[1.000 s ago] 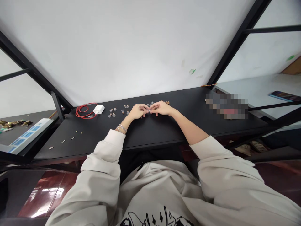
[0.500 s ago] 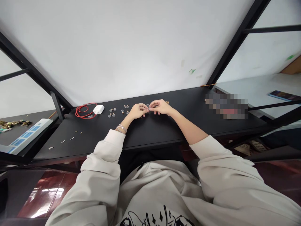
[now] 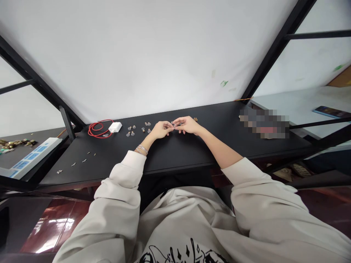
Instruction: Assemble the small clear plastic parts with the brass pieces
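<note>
Over the black table (image 3: pixel 189 153), my left hand (image 3: pixel 162 129) and my right hand (image 3: pixel 187 125) meet fingertip to fingertip. Both are closed in a pinch on a small clear piece (image 3: pixel 173 125), mostly covered by the fingers. Its exact kind is too small to make out. Left of my left hand lie several small clear rounded pieces (image 3: pixel 148 124) with brownish parts, resembling earphone shells. More of these clear pieces (image 3: pixel 131 133) rest further left. Small gold-brown parts (image 3: pixel 195 119) sit just beyond my right hand.
A coiled red cable (image 3: pixel 94 128) with a white adapter (image 3: pixel 115 127) lies at the back left. Tiny light pieces (image 3: pixel 73 164) are scattered at the front left. A white power strip (image 3: pixel 35 157) stands on the left. A pixelated item (image 3: pixel 263 124) and a phone (image 3: pixel 330 111) are right.
My fingers have shifted slightly around the small clear piece, which is now more covered. The arms and the things on the table stay where they were.
</note>
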Demonstrator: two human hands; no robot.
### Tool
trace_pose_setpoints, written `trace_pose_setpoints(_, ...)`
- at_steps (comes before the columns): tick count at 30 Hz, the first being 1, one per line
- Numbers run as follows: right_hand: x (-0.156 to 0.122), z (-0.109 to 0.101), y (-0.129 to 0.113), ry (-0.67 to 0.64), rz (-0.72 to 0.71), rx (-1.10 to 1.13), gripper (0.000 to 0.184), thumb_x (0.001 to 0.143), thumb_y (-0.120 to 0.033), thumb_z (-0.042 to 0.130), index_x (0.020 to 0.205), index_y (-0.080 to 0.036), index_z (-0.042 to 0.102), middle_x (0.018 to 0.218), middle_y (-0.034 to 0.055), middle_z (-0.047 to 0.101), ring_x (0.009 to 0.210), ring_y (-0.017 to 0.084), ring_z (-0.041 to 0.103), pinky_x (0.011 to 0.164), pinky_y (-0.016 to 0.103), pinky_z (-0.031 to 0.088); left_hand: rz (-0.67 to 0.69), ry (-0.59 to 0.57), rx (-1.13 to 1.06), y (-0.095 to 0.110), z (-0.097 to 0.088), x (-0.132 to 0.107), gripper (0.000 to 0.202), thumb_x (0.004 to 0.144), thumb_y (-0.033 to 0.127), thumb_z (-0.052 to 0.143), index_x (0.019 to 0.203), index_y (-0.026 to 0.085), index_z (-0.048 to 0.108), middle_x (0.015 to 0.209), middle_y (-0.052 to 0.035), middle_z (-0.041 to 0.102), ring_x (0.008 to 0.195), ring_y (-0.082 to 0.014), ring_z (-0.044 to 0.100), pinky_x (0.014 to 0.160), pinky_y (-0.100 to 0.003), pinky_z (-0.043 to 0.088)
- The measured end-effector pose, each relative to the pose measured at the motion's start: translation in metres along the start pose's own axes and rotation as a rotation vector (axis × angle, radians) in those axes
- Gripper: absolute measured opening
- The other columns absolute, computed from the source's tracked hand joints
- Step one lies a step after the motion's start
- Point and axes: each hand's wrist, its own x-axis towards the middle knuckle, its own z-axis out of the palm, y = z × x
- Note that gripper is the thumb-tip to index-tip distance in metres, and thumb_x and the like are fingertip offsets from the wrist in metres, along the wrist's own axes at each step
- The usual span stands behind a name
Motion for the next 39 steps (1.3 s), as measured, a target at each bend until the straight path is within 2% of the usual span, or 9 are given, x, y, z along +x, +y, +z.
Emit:
trace_pose_setpoints(5,0.001,0.0,0.0,-0.008,0.004,0.017,0.026,0.072,-0.016,0.087,0.095,-0.013,0.077,0.086,0.0068,0.075,0.051,0.01,0.063,0.038,0.018,0.046,0.013,-0.005,0.006,-0.001,-0.001,0.0,0.017,0.085,0.027,0.076,0.09,0.013,0.07,0.074,-0.0037,0.069,0.053,-0.0098,0.06,0.047,-0.02,0.042)
trace_pose_setpoints(12,0.001,0.0,0.0,0.011,0.016,0.025,0.026,0.073,-0.014,0.087,0.097,-0.013,0.078,0.087,0.007,0.074,0.052,0.009,0.062,0.038,0.017,0.046,0.012,-0.005,0.029,0.0,-0.001,0.001,0.009,0.086,0.021,0.073,0.086,0.012,0.071,0.065,-0.0025,0.066,0.051,-0.0096,0.059,0.049,-0.019,0.042)
trace_pose_setpoints(19,0.002,0.0,0.001,0.011,0.007,-0.009,0.024,0.072,-0.015,0.087,0.095,-0.013,0.078,0.084,0.0064,0.074,0.052,0.009,0.061,0.037,0.017,0.045,0.025,-0.008,0.018,-0.003,-0.002,0.002,0.014,0.084,0.026,0.076,0.087,0.012,0.072,0.064,-0.0026,0.066,0.051,-0.0109,0.059,0.048,-0.02,0.042)
trace_pose_setpoints(22,0.003,0.0,0.002,-0.002,-0.001,-0.03,0.019,0.073,-0.018,0.087,0.088,-0.013,0.077,0.081,0.0064,0.074,0.053,0.009,0.061,0.038,0.017,0.045,0.011,-0.002,0.012,-0.002,-0.001,0.002,0.016,0.083,0.026,0.077,0.087,0.012,0.072,0.064,-0.0026,0.066,0.051,-0.0107,0.059,0.048,-0.02,0.041)
trace_pose_setpoints(26,0.004,0.0,0.004,-0.009,-0.004,-0.036,0.021,0.072,-0.023,0.089,0.086,-0.013,0.076,0.079,0.0062,0.074,0.053,0.01,0.062,0.038,0.017,0.045,0.003,-0.003,0.009,0.002,-0.001,-0.001,0.014,0.085,0.025,0.076,0.087,0.012,0.071,0.068,-0.0032,0.067,0.051,-0.0097,0.058,0.048,-0.02,0.04)
trace_pose_setpoints(33,0.004,0.001,0.005,-0.014,-0.003,-0.036,0.02,0.074,-0.022,0.089,0.085,-0.013,0.074,0.079,0.0059,0.073,0.051,0.01,0.061,0.036,0.017,0.044,-0.06,0.019,0.03,0.01,0.0,-0.004,0.012,0.087,0.023,0.075,0.088,0.012,0.07,0.057,0.001,0.061,0.044,-0.0068,0.051,0.047,-0.019,0.04)
trace_pose_setpoints(39,0.005,0.003,0.005,-0.003,-0.013,-0.042,0.021,0.074,-0.02,0.088,0.086,-0.014,0.071,0.076,0.0043,0.072,0.048,0.01,0.061,0.034,0.018,0.044,-0.067,0.037,0.045,0.009,0.0,-0.003,0.012,0.087,0.023,0.075,0.087,0.013,0.07,0.054,0.0017,0.06,0.041,-0.0064,0.049,0.045,-0.019,0.04)
